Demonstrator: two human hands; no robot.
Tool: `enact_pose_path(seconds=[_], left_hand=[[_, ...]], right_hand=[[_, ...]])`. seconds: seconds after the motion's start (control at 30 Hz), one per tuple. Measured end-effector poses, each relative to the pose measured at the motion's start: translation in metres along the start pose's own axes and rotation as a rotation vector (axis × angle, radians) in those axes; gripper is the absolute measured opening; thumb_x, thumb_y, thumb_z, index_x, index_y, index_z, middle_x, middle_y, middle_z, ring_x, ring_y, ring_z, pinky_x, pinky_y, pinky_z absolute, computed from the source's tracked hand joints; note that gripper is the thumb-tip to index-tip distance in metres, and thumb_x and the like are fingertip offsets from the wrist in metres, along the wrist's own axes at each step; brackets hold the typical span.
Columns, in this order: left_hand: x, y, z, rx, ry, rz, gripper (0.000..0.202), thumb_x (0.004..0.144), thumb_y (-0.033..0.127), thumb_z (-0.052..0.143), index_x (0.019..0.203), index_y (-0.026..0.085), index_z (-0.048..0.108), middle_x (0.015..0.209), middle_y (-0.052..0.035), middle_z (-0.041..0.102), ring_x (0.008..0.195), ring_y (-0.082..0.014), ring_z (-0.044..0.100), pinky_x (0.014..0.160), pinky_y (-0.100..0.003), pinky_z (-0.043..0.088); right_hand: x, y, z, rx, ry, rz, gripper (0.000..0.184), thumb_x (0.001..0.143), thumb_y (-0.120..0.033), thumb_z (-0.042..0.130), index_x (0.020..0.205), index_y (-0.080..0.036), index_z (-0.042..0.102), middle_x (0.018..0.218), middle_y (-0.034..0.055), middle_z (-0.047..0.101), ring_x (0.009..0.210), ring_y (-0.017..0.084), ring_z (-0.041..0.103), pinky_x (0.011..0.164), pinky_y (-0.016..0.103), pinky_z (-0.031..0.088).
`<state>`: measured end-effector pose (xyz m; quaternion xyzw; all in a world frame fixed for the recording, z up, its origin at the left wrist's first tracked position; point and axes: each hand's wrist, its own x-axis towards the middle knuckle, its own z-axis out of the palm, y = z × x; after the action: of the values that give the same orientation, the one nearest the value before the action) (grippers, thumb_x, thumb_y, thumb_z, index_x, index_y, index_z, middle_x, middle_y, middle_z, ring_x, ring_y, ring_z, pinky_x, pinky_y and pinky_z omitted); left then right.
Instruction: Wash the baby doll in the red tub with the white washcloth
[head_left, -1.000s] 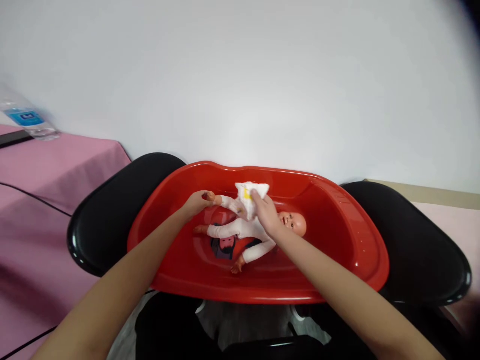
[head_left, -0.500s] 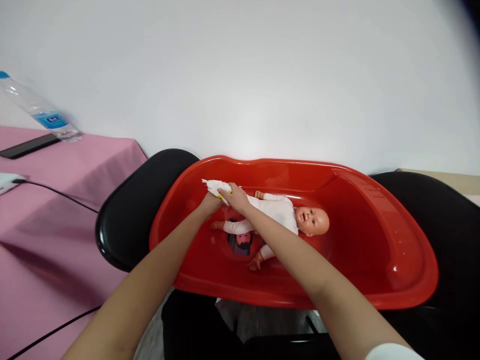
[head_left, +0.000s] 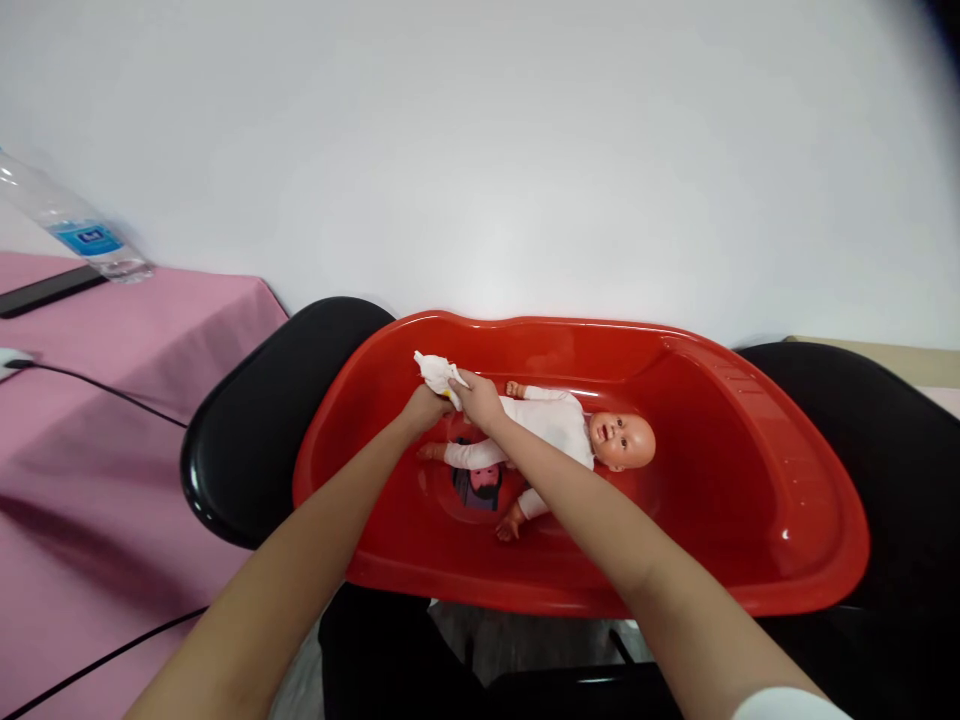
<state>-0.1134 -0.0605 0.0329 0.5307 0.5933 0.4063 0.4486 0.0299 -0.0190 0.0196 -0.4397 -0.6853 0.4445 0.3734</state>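
Both my hands are together over the left half of a red baby bathtub (head_left: 720, 450). Between them is a crumpled white cloth (head_left: 439, 370) with a bit of yellow at its lower edge. My left hand (head_left: 429, 407) is closed on its lower side, and my right hand (head_left: 478, 400) grips its right end. A bald baby doll (head_left: 559, 428) in a white top lies on its back in the tub, head to the right. One leg shows left of my right forearm; the other is hidden behind my hands. A dark picture of a face (head_left: 484, 485) is on the tub floor.
Black chairs (head_left: 255, 430) hold the tub at either end. On the left, a pink-covered table (head_left: 187, 310) bears a plastic bottle (head_left: 90, 235), a dark flat object (head_left: 49, 290) and a white plug with a black cable (head_left: 105, 375). A white wall (head_left: 525, 150) rises behind.
The white cloth has shifted slightly to the right and bunched up between my hands, which stay close together. The view has shifted slightly. The doll lies as before.
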Motion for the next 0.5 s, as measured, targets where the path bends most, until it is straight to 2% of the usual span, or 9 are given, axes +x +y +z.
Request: enact_pose_path(seconds=[0.1,0.2,0.27,0.37,0.43,0.5], left_hand=[[0.002,-0.005,-0.003,0.002,0.017,-0.033,0.026,0.063,0.018,0.073,0.087,0.021,0.065,0.073,0.0008,0.064,0.072,-0.0190,0.058,0.073,-0.034,0.051],[0.005,-0.008,-0.003,-0.007,0.004,-0.009,0.032,0.064,0.018,0.075,0.096,0.019,0.072,0.090,-0.0060,0.075,0.084,-0.0225,0.065,0.080,-0.035,0.053],[0.008,-0.010,-0.003,-0.005,-0.008,0.014,0.039,0.063,0.018,0.076,0.103,0.019,0.074,0.101,-0.0095,0.078,0.091,-0.0249,0.067,0.081,-0.036,0.053],[0.009,-0.014,-0.003,0.014,-0.012,0.005,0.040,0.061,0.019,0.076,0.101,0.020,0.074,0.090,-0.0074,0.077,0.084,-0.0256,0.066,0.076,-0.037,0.052],[0.007,-0.016,-0.005,0.033,-0.006,-0.016,0.033,0.062,0.019,0.074,0.095,0.019,0.073,0.080,-0.0055,0.073,0.078,-0.0249,0.064,0.074,-0.039,0.051],[0.007,-0.018,-0.006,0.035,-0.002,-0.021,0.031,0.065,0.021,0.075,0.097,0.018,0.073,0.084,-0.0064,0.074,0.081,-0.0251,0.066,0.077,-0.040,0.052]], right_hand=[[0.000,0.001,-0.001,0.053,0.070,0.018,0.031,0.111,-0.031,0.052,0.124,-0.017,0.077,0.116,0.0078,0.082,0.104,0.021,0.073,0.103,0.033,0.055],[-0.001,-0.001,-0.003,-0.032,-0.034,0.059,0.033,0.110,-0.037,0.059,0.130,-0.014,0.074,0.123,0.0108,0.080,0.110,0.022,0.073,0.104,0.034,0.054],[-0.003,-0.002,-0.002,-0.073,-0.089,0.067,0.033,0.107,-0.036,0.067,0.133,-0.017,0.074,0.127,0.0099,0.080,0.114,0.023,0.073,0.106,0.035,0.054],[-0.004,-0.004,0.001,-0.034,-0.028,0.059,0.026,0.107,-0.031,0.064,0.127,-0.022,0.079,0.118,0.0050,0.082,0.107,0.022,0.074,0.104,0.033,0.056],[-0.005,-0.005,0.002,-0.002,0.015,0.075,0.029,0.111,-0.030,0.056,0.128,-0.021,0.079,0.111,0.0047,0.083,0.097,0.020,0.074,0.097,0.032,0.058],[-0.008,-0.005,0.000,-0.044,0.003,0.085,0.032,0.111,-0.032,0.057,0.132,-0.017,0.076,0.114,0.0075,0.082,0.095,0.020,0.073,0.094,0.031,0.058]])
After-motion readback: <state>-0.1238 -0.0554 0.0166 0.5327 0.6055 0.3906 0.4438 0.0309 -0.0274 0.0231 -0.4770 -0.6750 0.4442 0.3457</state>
